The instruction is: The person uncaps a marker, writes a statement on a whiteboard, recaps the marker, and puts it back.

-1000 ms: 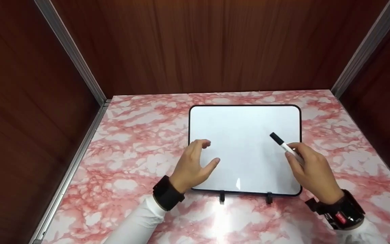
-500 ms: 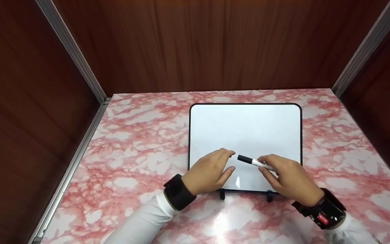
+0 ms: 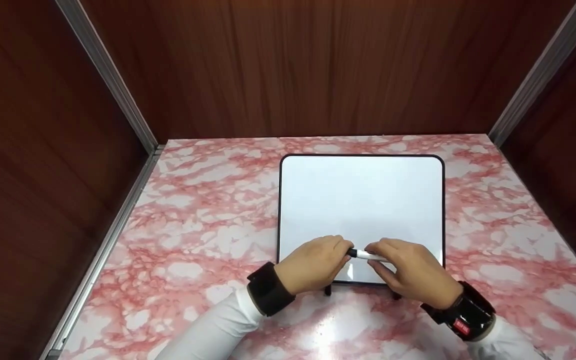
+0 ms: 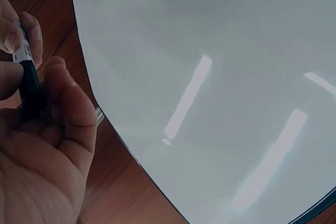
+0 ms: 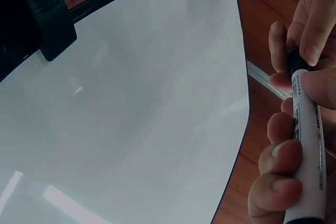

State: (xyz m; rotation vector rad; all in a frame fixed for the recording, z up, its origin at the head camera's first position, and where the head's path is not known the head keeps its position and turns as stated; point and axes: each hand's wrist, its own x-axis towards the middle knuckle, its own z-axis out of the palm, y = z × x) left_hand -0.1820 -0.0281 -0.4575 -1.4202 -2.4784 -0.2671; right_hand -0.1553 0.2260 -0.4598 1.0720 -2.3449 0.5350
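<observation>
A white marker (image 3: 363,254) with a black cap is held level between both hands, in front of the lower part of a black-framed whiteboard (image 3: 363,200). My right hand (image 3: 413,270) grips its white barrel, with the fingers curled along it in the right wrist view. The left hand (image 3: 315,262) pinches the black cap (image 4: 31,85) between thumb and fingers. In the right wrist view the cap (image 5: 297,60) still meets the barrel (image 5: 310,145). Part of the cap is hidden behind the left fingers in the head view.
The whiteboard rests on black feet (image 3: 328,290) at its lower edge. Beneath lies a red-and-white marbled table (image 3: 208,210). Dark wood panels (image 3: 288,70) with metal corner strips enclose the back and sides.
My right hand has brought the marker left and down across the board. The left hand has moved right and taken hold of the cap.
</observation>
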